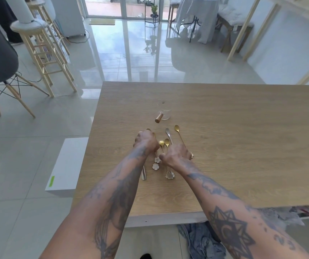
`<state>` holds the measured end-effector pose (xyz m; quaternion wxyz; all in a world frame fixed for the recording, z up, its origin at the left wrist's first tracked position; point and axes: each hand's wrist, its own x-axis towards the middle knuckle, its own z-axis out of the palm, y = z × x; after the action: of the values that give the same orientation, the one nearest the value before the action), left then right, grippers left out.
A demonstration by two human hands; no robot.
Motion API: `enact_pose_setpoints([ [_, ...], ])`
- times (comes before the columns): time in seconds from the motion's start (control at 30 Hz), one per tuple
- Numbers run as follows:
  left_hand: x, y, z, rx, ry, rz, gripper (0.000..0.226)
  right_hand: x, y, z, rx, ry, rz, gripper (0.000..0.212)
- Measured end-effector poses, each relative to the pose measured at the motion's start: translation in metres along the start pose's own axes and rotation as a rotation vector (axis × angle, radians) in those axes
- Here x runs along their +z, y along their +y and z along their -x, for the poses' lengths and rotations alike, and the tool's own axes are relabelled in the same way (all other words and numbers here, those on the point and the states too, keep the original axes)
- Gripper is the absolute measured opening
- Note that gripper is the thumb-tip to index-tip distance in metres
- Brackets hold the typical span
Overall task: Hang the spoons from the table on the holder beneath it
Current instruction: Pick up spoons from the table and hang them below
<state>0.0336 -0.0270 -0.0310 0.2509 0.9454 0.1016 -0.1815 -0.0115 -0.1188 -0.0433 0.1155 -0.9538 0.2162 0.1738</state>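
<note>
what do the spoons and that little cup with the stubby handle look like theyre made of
Spoons: likely polished metal, most gold-toned, some silver, with glinting bowls. Cup: clear glass, the table showing through it; its handle looks like pale matte wood.

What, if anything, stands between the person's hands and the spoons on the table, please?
Nothing visible does. The left hand and right hand are already down on the cluster of spoons on the wooden table. The glass jug stands beyond them, out of the way. The holder is not in view.
</note>
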Motion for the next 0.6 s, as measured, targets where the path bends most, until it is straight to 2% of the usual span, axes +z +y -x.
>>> enact_pose_setpoints([
  [0.2, 0.0001, 0.0018, 0.0018, -0.007, -0.008, 0.028, 0.014, 0.0032, -0.0012, -0.0008, 0.007, 0.000, 0.015, 0.048],
  [0.43, 0.0014, 0.0016, 0.0005, 0.011, -0.022, 0.017, 0.023, 0.0044, -0.0006, -0.0038, 0.025, -0.043, 0.018, 0.049],
  [0.53, 0.0016, 0.0009, 0.0007, 0.019, -0.030, 0.015, 0.025, 0.0032, -0.0023, -0.0027, 0.009, -0.061, 0.082, 0.048],
  [0.6, -0.0004, 0.0000, 0.0005, 0.025, -0.036, 0.018, 0.025, 0.0034, -0.0051, -0.0008, -0.037, -0.039, 0.213, 0.045],
])
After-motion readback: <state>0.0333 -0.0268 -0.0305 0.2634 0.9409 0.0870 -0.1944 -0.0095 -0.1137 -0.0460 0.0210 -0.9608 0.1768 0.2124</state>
